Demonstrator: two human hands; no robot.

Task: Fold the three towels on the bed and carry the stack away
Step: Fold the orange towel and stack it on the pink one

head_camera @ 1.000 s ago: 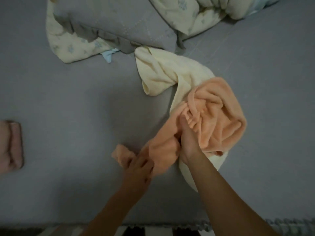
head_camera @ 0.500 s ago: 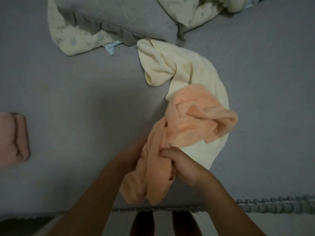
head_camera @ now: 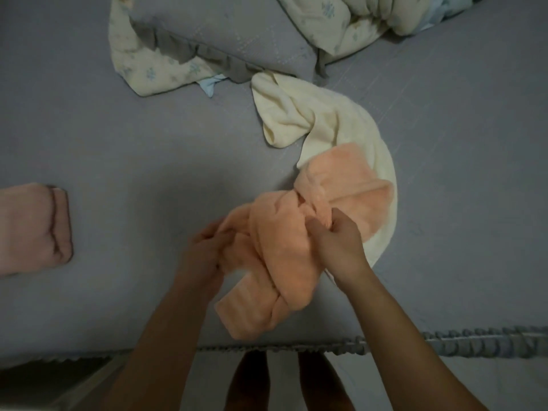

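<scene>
Item 1. Folded pale-pink plush towel with a dark trim line (head_camera: 32, 226), at the left edge of the grey-blue bedsheet (head_camera: 118, 161). Lies flat and squared off, well apart from the rest; judged to be the finished first fold, parked clear of the working space.

Item 2. Left hand (head_camera: 204, 250), near the front edge of the bed. Fingers curled into the left end of the bunched cloth, pinching it; the fingertips are partly hidden by pile.

Item 3. Crumpled peach-orange fleece towel (head_camera: 281, 247), twisted, one end reaching almost to the bed's front edge, the other resting on item 5. Held at two points, probably to find its edges and shake it out before folding.

Item 4. Right hand (head_camera: 338, 244), clamped on a fold of the same towel near its middle. The hands are apart, with cloth between them.

Item 5. Unfolded cream terry towel (head_camera: 335, 123), curved, lying beneath and beyond the peach one; untouched, awaiting its turn.

Item 6. Cream floral quilt with grey lining (head_camera: 166, 51), heaped along the far edge.
</scene>
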